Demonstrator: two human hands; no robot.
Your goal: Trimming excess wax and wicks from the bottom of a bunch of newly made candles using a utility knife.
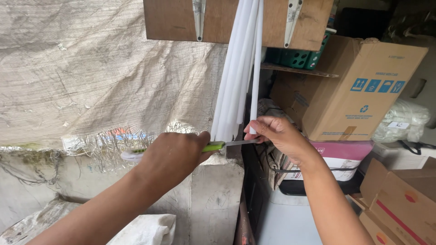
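Knife at white strip end, fingers too close.
My left hand [170, 154] grips green-handled knife [227, 144]; right hand [277, 134] pinches hanging white strip [255, 81] at 12 o'clock; blade slip likely nicks fingertips.

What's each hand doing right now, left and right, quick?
Left hand: closed around the green-handled knife, blade pointing right.
Right hand: fingers pinching the bottom end of a white tube hanging from the bundle.
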